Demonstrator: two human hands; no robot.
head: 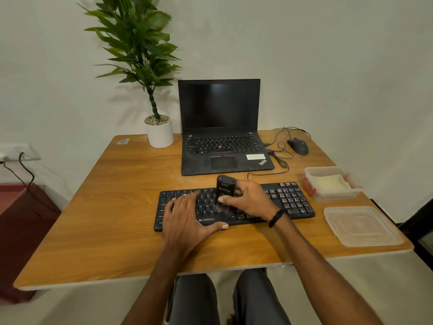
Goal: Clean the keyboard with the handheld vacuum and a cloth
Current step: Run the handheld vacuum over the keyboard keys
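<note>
The black keyboard (290, 202) lies across the near middle of the wooden worktop (112, 207), and the white lettering on its near edge reads "ZEBRONICS". Behind it stands an open laptop (222, 141) with a dark screen; "ThinkPad" is printed at the right corner of its palm rest, beside a white sticker too small to read.

The right hand (250, 200) comes in from the near right, a dark band (276, 218) on the wrist. Its grip is closed round the handheld vacuum (225, 186), a small black unit held upright with its lower end down on the keys near the middle of the board. There is pale print on its face, but it is blurred.

The left hand (187, 214) lies flat on the left half of the keyboard, its grip wide. The fingers are stretched over the keys and the thumb runs along the near edge.

To the right, a clear plastic box (311, 171) holds a pale yellow cloth (328, 182). Its lid (360, 226) lies nearer, just beside it.
</note>
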